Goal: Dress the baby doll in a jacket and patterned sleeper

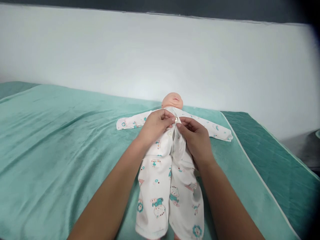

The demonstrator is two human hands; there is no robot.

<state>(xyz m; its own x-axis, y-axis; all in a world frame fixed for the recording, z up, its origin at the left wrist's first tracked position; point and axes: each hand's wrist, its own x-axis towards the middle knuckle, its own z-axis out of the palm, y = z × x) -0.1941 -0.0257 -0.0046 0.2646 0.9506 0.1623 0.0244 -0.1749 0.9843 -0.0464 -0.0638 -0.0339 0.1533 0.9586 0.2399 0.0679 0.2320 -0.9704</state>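
Note:
A baby doll [172, 100] lies on its back, head away from me, arms spread out to both sides. It wears a white printed baby shirt [160, 143] and matching white trousers [153, 190]. At the chest, my left hand [160, 123] pinches one edge of the shirt's front opening. My right hand [196, 135] pinches the other edge, close beside it. A small shiny button [176, 119] shows between my fingertips. Below it the front flap hangs loose and partly folded. Whether the button sits in its hole I cannot tell.
A light green blanket [62, 143] with soft creases covers the surface under the doll. On the right a darker green cover [270, 156] shows past its pale edge. A white wall [125, 53] stands behind, and a dark object [310, 150] lies at the far right.

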